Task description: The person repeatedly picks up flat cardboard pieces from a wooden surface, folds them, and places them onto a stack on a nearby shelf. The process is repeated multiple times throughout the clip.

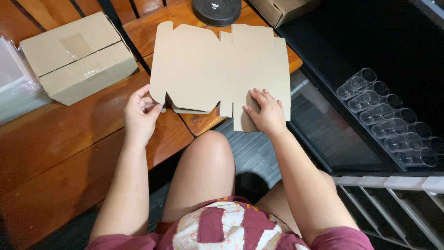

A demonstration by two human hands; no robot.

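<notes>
A flat, die-cut brown cardboard box blank [208, 65] lies spread over the near corner of a wooden table [69, 134]. My left hand [140, 113] pinches the blank's lower left flap at its edge. My right hand [264, 112] grips a lower right flap, fingers on top and bent over it. A second cardboard piece [189, 109] peeks out under the blank between my hands. My bare knees show below the table edge.
A taped, closed cardboard box [76, 55] sits on the table at the left, beside clear plastic bags [14, 78]. A round black object [217, 10] and another box [282, 9] stand at the back. Clear plastic cups [388, 118] lie in rows on a dark shelf at the right.
</notes>
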